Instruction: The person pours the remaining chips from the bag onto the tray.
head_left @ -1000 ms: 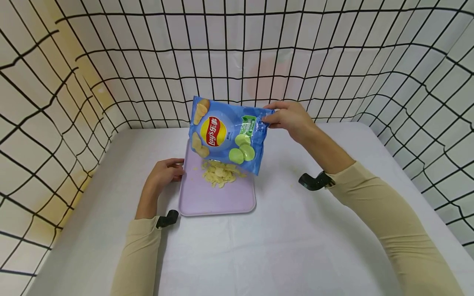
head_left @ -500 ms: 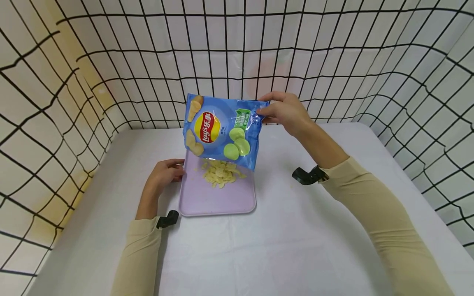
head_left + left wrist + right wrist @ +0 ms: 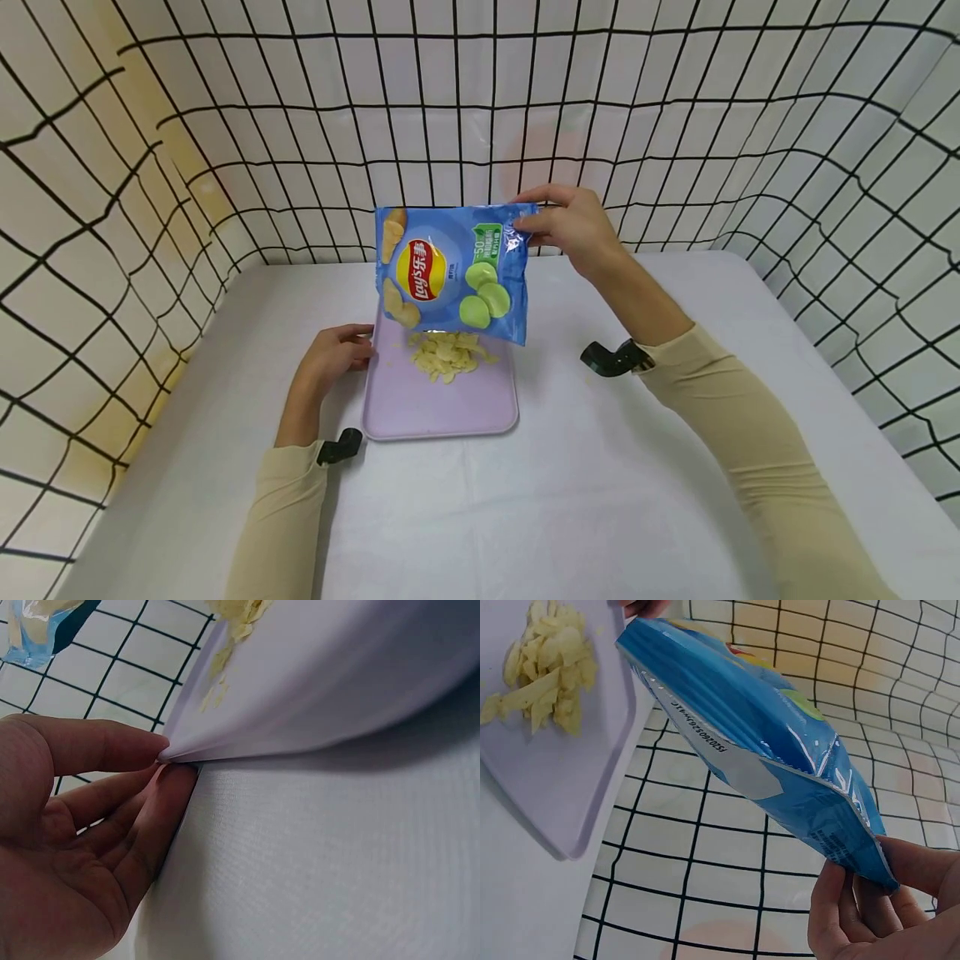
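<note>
A blue Lay's chip bag (image 3: 453, 271) hangs over the far part of a light purple tray (image 3: 442, 412). My right hand (image 3: 576, 229) pinches the bag's upper right corner between thumb and fingers; the bag's lower edge faces the tray. On the tray, partly overlapped by the bag in the head view, lies a heap of pale yellow potato chips (image 3: 446, 358). My left hand (image 3: 330, 350) holds the tray's left rim, with the thumb (image 3: 112, 746) on top and fingers beneath, as the left wrist view shows.
The tray rests on a table with a white cover (image 3: 600, 483). Behind and along both sides stands a black wire grid (image 3: 487, 104) against white and yellowish walls. A black wrist camera (image 3: 615, 358) sticks out from the right sleeve, another camera (image 3: 341, 446) from the left.
My right hand has moved left and slightly up with the chip bag. The bag has turned from slanted to nearly level. My left hand stays at the tray's rim, and the chip heap looks the same.
</note>
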`<state>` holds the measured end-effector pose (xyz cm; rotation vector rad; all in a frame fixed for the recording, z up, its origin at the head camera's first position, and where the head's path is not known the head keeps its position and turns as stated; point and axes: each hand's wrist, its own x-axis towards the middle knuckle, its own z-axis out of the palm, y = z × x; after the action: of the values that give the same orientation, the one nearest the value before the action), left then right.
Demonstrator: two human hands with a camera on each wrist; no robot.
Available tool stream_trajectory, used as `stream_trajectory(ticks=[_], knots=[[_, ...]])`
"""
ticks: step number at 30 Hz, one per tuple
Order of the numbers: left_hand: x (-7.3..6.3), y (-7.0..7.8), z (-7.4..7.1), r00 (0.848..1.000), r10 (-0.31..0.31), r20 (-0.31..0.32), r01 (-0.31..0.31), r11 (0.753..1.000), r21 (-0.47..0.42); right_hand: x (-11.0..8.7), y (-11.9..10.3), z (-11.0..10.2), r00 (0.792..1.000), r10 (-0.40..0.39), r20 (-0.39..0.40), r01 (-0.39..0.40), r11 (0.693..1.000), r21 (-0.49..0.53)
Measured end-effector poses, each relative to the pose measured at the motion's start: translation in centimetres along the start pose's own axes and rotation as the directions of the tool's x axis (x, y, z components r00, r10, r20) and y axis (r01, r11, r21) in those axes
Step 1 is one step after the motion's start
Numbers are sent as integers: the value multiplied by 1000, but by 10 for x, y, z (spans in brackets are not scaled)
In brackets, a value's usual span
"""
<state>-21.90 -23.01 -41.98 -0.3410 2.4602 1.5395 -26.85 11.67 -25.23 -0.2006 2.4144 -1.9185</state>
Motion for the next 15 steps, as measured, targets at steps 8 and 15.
stream_trajectory(ticks=[8, 15], knots=[[0, 0, 1, 1000, 2, -3, -2, 1000, -3, 5, 5, 3, 999, -35, -17, 35, 999, -26], [-1, -1, 0, 1000, -2, -6, 2, 1000, -7, 8, 12, 4, 999, -42, -23, 41, 999, -24]])
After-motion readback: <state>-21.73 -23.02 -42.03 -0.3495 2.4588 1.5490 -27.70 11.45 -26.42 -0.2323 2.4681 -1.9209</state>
